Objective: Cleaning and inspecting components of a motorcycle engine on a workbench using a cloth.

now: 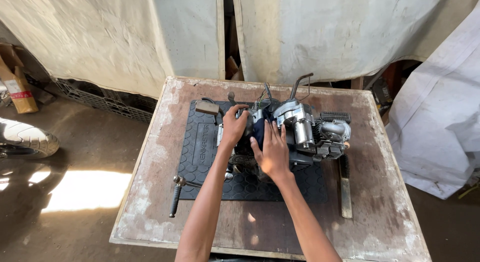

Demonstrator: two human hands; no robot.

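A small grey metal motorcycle engine sits on a black rubber mat with a hexagon pattern, itself laid on a worn, paint-scuffed wooden table. Engine sits toward the far middle of the table. Casing dull silver with dark grime; finned cylinder block points right; a bent black lever rises from the top rear; thin wires sprout near the middle.

Left hand: fingers curled over the engine's left end, gripping the casing edge. Right hand: open, fingers spread and flat, pressing a dark blue cloth against the engine's side cover. Whether it also pinches the cloth cannot be told.

On the mat's left edge, a black-handled metal tool overhangs onto the wood. A long flat metal bar lies right of the mat. A small tan block rests at the mat's far-left corner.
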